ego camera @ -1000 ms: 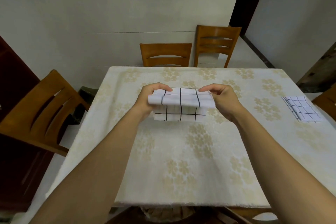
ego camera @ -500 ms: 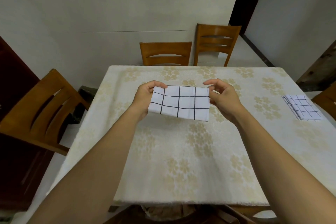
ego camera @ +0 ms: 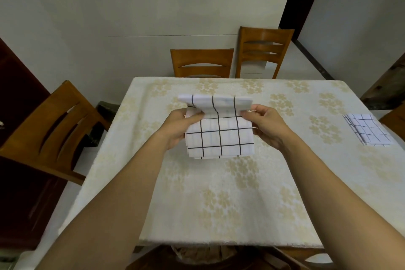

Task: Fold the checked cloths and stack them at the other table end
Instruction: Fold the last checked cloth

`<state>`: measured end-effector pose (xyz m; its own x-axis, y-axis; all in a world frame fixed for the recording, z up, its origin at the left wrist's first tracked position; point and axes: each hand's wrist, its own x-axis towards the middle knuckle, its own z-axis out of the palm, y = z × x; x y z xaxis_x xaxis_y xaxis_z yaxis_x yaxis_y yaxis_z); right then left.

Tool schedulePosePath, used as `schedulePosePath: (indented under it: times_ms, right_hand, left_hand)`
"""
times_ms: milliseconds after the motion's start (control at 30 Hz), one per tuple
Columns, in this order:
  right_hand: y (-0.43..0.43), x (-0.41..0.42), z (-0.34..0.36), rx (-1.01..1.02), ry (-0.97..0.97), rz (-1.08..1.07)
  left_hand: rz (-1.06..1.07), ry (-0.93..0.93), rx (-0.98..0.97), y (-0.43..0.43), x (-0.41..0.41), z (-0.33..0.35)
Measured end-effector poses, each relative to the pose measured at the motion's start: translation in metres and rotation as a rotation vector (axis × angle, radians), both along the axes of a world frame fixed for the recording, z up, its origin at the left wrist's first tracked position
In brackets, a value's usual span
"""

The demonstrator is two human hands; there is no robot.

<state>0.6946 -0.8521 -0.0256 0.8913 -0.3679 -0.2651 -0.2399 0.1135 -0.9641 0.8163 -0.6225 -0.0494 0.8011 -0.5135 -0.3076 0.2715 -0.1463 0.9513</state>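
Note:
A white cloth with a black check [ego camera: 219, 136] hangs above the middle of the table, folded to a small rectangle. My left hand [ego camera: 178, 128] pinches its left side and my right hand [ego camera: 266, 126] pinches its right side, both just under the top part, which bends away from me. A second checked cloth [ego camera: 367, 130] lies folded flat near the table's right edge, well apart from both hands.
The table [ego camera: 219, 199] wears a cream cloth with a pale flower print. Two wooden chairs [ego camera: 202, 62] [ego camera: 264, 50] stand at the far side, another chair [ego camera: 50, 127] at the left. A dark doorway opens at the back right.
The cloth hung as a flat rectangle between both hands half a second ago; now its top part is bent away from me and my hands grip lower on its sides.

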Motion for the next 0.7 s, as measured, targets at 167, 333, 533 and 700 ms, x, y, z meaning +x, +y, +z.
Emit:
schedulePosePath:
  times_ms: [167,333,533,700]
  right_hand:
    - [0.000,-0.002,-0.001,0.027,0.017,0.024]
    - [-0.004,0.001,-0.004,0.091,-0.038,-0.011]
    - [-0.010,0.000,-0.004,0.090,-0.077,-0.020]
    - [-0.009,0.002,-0.007,-0.056,-0.134,-0.034]
  left_hand:
    - [0.025,-0.032,-0.007,0.000,0.001,-0.001]
    - [0.060,-0.144,0.007,-0.002,0.003,0.001]
    - [0.011,-0.152,-0.025,0.000,0.007,0.002]
    - [0.097,-0.288,0.038,-0.002,0.003,0.008]
